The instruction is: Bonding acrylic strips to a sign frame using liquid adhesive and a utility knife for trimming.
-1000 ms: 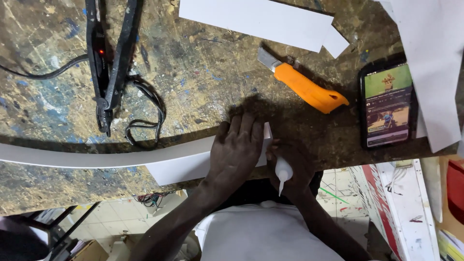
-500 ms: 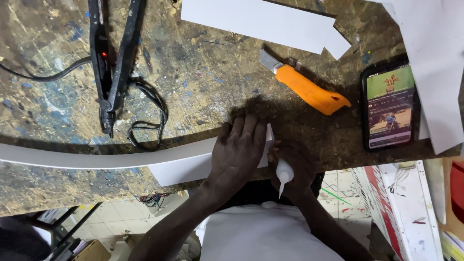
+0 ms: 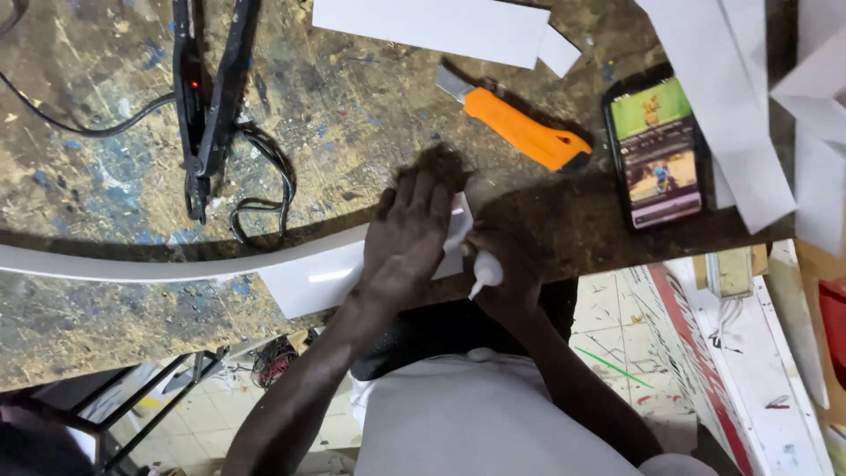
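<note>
My left hand [image 3: 410, 234] lies flat, fingers together, pressing on a white sheet piece [image 3: 322, 275] at the near edge of the worn workbench [image 3: 352, 106]. A long curved white strip [image 3: 132, 264] runs left from under that hand. Right beside it, my right hand [image 3: 507, 269] is closed around a small white glue bottle [image 3: 485, 271], its nozzle pointing down toward my body. The two hands touch at the sheet's right end.
An orange utility knife [image 3: 520, 128] lies beyond my hands. A phone [image 3: 656, 150] with a lit screen sits to the right. White paper strips [image 3: 441, 26] and sheets [image 3: 749, 115] lie at the far edge. Black tongs-like tool [image 3: 207, 97] with cord on the left.
My hands stay in the same spot on the sheet. The left hand's fingers reach slightly further onto the bench.
</note>
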